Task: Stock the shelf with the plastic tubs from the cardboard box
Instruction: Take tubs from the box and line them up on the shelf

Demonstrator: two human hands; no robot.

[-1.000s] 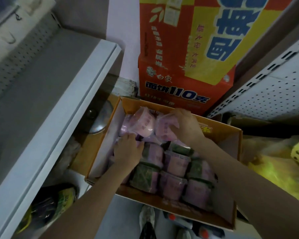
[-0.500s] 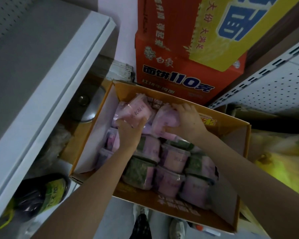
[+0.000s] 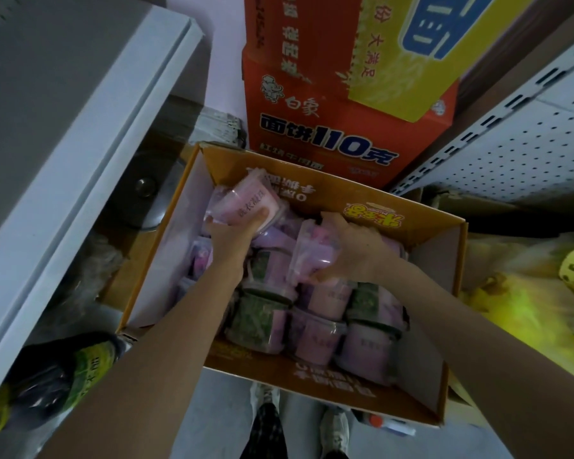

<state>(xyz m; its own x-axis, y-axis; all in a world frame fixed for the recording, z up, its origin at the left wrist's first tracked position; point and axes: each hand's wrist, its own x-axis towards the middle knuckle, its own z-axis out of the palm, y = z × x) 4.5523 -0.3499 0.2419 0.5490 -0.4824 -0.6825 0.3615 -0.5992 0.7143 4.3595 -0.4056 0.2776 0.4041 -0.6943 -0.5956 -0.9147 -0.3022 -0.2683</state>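
Left hand (image 3: 236, 235) now curls round a pink tub (image 3: 246, 203), newly raised near the far wall of the cardboard box (image 3: 312, 372). Right hand (image 3: 353, 251) grips a second tub (image 3: 310, 260), lifted mid-box. Both appear ready for the shelf (image 3: 90, 154).

A white-edged shelf (image 3: 90, 167) runs along the left of the open cardboard box (image 3: 371, 207), which is packed with plastic tubs (image 3: 312, 336). Below the shelf, left of the box's near corner, sits a dark bottle (image 3: 57, 376). The pale floor (image 3: 219, 425) shows under the box's near edge, bearing two shoes (image 3: 337, 425).
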